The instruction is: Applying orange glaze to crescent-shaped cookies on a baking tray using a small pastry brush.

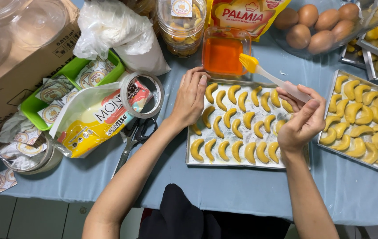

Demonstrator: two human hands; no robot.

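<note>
light: bright, even, soft; seems overhead
shadows: faint, short, under the left hand & scissors on the desk
glare: white sheen on clear lids, plastic bag, tape roll
focus: sharp center; no motion blur
edges: slight wide-angle bend at the corners

The left hand covers a few crescent cookies on the middle tray, so can't count that bit. The right-side tray runs off the frame edge, same with the bowl of eggs up top. The scissors are half buried under the tissue pack.
</note>
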